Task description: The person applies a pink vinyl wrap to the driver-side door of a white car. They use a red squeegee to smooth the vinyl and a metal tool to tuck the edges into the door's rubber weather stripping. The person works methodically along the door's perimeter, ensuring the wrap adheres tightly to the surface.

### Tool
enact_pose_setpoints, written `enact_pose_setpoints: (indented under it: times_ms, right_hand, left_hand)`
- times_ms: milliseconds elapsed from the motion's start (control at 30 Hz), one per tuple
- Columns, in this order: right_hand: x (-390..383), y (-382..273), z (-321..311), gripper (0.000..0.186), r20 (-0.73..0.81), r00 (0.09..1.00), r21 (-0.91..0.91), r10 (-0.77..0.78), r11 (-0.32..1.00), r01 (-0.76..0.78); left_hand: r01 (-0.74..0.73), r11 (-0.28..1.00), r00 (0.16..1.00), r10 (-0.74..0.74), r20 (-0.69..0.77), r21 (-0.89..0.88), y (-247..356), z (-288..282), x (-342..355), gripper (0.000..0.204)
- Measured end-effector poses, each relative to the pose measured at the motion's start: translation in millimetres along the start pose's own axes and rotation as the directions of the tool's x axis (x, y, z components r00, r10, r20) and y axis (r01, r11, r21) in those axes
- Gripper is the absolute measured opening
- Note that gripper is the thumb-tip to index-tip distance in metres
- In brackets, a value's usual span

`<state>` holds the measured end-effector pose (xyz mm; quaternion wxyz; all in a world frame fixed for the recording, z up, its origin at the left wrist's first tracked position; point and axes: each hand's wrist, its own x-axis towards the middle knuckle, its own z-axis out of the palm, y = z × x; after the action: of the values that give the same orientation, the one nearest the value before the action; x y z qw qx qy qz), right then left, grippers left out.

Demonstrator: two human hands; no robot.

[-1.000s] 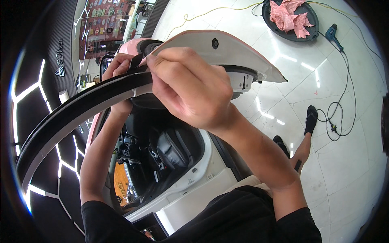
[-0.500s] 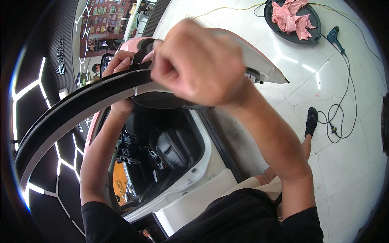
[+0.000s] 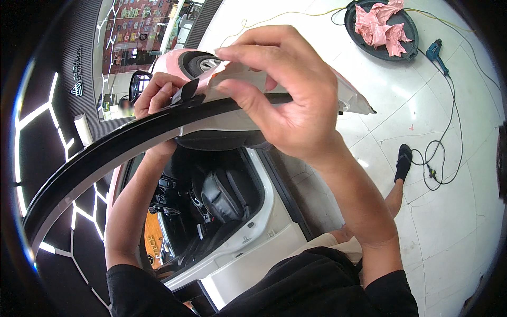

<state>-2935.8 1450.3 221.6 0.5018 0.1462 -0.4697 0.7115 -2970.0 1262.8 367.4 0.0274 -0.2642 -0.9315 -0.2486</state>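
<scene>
A car door stands open, its curved black window frame (image 3: 105, 140) arching across in front of me. My left hand (image 3: 160, 95) comes up from under the frame, its fingers curled over the top edge. Right beside those fingers a loose black flap of trim (image 3: 186, 91) sticks up. My right hand (image 3: 303, 90) is above the frame, thumb and forefinger apart. Just past the gap between them shows a pinkish piece with an orange edge (image 3: 215, 75); I cannot tell whether a finger touches it.
Below the frame lies the car's dark interior with a black seat (image 3: 219, 195). A side mirror (image 3: 139, 84) is beyond my left hand. On the tiled floor at right are a black tub (image 3: 364, 45) holding crumpled pink film (image 3: 380, 26), a blue heat gun (image 3: 434, 51) and coiled cable (image 3: 437, 158).
My right hand has gone from a blurred fist to spread fingers, shifting slightly right. The black flap and pinkish piece now show beside it. My left hand stays at the frame.
</scene>
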Motion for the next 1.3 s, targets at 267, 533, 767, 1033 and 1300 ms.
enact_pose_setpoints:
  times_ms: [267,533,767,1033,1300]
  right_hand:
    - [2,-12,19,0.008,-0.120,0.962,0.252,0.244,0.945,-0.209]
    - [9,-17,29,0.016,-0.133,0.798,0.444,0.588,0.755,-0.482]
    - [17,-29,28,0.018,-0.028,0.546,0.636,0.838,0.436,-0.637]
    - [7,-20,22,0.015,-0.087,0.539,0.817,0.837,0.370,-0.443]
    - [-13,-36,17,0.023,-0.126,0.807,0.590,0.578,0.697,-0.407]
  left_hand:
    - [0.062,0.995,0.998,-0.063,-0.008,-0.074,1,1,-2,0.027]
    - [0.054,0.998,0.998,-0.054,-0.034,0.019,-1,0,1,0.027]
    - [0.096,0.994,0.995,-0.094,-0.027,0.055,-2,1,4,0.034]
    - [0.048,0.999,0.998,-0.048,-0.043,-0.005,-7,0,4,0.025]
    - [0.020,0.998,0.998,-0.024,-0.064,-0.065,-5,3,7,0.024]
